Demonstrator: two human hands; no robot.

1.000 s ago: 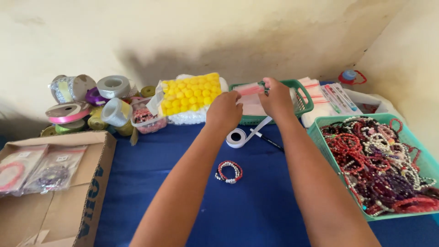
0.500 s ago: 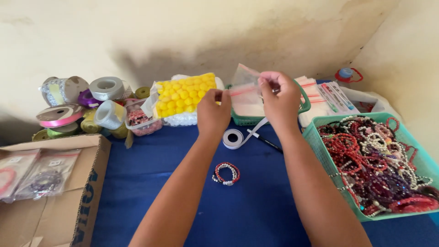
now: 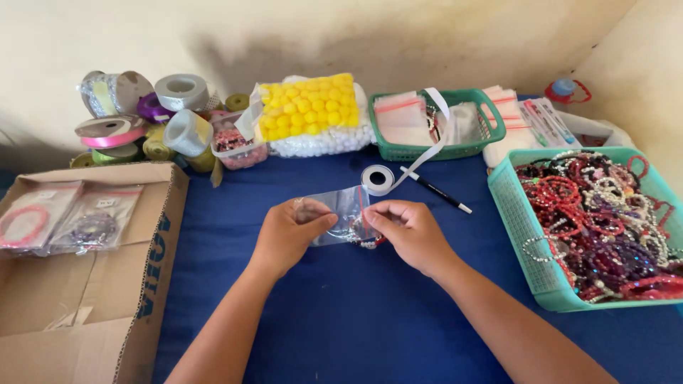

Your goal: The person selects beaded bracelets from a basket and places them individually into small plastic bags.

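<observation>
hands lowered from the green basket (image 3: 437,124) to the surface (image 3: 341,313) | left hand (image 3: 288,235) – right hand (image 3: 409,235) pinch clear zip bag (image 3: 340,213) over bead bracelet (image 3: 366,240)

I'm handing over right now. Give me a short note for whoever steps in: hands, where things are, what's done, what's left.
Left hand and right hand each grip an edge of a small clear zip bag over the blue table.
A beaded bracelet sits at the bag, by the right hand; whether it is fully inside is unclear.
Done: two bagged bracelets lie in the cardboard box.
Left: many loose bracelets in the teal basket.
</observation>
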